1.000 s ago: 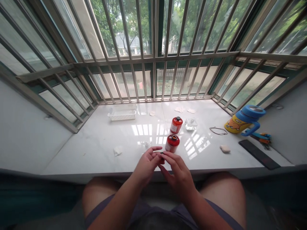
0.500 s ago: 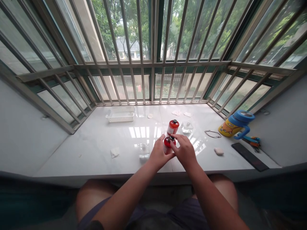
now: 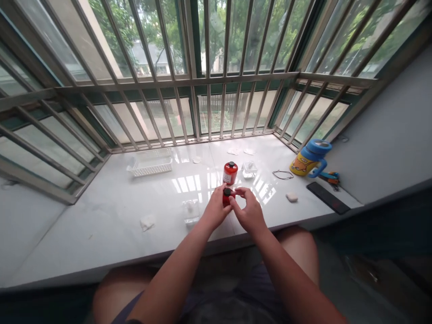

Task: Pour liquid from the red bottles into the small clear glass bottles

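Note:
A small red bottle (image 3: 225, 198) with a black cap stands upright near the front of the white counter, partly covered by my hands. My left hand (image 3: 216, 208) is wrapped round its left side. At its right side is my right hand (image 3: 248, 210), fingers curled, thumb and fingertips against the bottle just below the cap. The black cap (image 3: 227, 192) shows between the hands, seated on the bottle. Just behind stands a second red bottle (image 3: 230, 173) with a white label and black cap. To its right is a small clear container (image 3: 249, 169).
A clear block-like container (image 3: 191, 212) and a crumpled tissue (image 3: 147, 222) lie to the left. Behind them is a white plastic basket (image 3: 151, 167). On the right are a thin cord loop (image 3: 282, 174), a pale eraser-like lump (image 3: 292, 197), a black phone (image 3: 328, 197) and a blue-yellow water bottle (image 3: 308, 159).
The view has turned, shifting the counter's things leftward in the picture. My right fingers have come off the cap to the bottle's right side. My left hand still holds the bottle.

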